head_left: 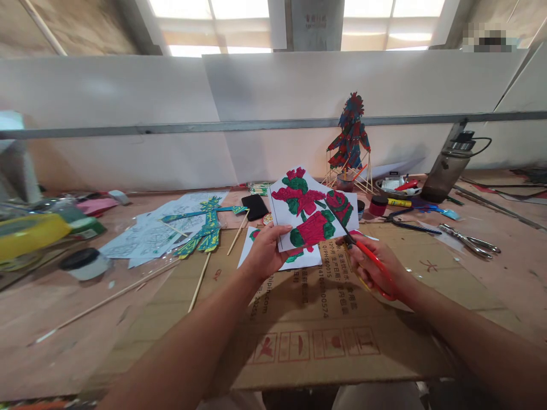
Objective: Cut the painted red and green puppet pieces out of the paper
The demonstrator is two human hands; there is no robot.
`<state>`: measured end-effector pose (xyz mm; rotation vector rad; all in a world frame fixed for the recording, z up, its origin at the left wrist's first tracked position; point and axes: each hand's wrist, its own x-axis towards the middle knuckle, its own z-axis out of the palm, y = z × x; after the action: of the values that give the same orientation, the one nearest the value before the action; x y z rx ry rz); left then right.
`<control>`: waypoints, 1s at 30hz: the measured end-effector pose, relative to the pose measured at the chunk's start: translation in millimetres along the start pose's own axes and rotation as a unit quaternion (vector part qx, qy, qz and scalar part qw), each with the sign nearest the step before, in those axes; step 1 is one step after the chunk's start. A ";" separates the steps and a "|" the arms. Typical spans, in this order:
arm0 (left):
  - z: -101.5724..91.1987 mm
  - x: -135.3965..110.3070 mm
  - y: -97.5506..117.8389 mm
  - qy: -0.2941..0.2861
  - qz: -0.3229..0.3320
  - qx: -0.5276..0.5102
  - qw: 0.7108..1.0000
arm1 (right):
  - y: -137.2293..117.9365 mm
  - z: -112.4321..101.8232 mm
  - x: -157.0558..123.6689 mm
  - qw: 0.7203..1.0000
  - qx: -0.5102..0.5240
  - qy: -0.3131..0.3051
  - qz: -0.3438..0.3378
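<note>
A person seated at a worktop [81, 316] holds a coloured paper sheet [314, 228] above a flattened cardboard piece [294, 313]. The sheet is prob. v. light, thin & a bit floppy away from the grip; it likely creases or tears easily, esp. at any narrow neck btwn shapes. Dry paper shouldn't slip much. Best hold, by the look of it: a flat pinch on the white margin, thumb over fingers, well clear of the blades & w/o squeezing hard enough to buckle it.

The L hand [272, 246] has just that, pinching the lower L corner, thumb on the face. The R hand [391, 259] grips red-handled scissors [370, 253], dark blades against the sheet's R part; how far any cut runs can't be told.

The sheet is white w/ bold magenta-red & green patches: a leafy, jagged shape up top, a broad red block w/ green corners below, & a separate red-and-green shape nr the R edge. Colouring looks hand-done & streaky. Another coloured sheet [248, 253] lies on the cardboard below, partly hidden; a blue-and-yellow paper figure [210, 223] sits to the L.
</note>
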<state>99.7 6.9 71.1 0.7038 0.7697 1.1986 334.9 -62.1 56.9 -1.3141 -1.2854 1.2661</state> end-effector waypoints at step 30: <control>2.6 0.8 1.0 -0.088 0.037 -0.011 0.995 | 1.8 -2.0 -0.3 0.996 -0.068 -0.016 -0.054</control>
<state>101.4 7.7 73.3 0.8138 0.5859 1.1923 337.1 -62.5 55.3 -1.3035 -1.4665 1.1452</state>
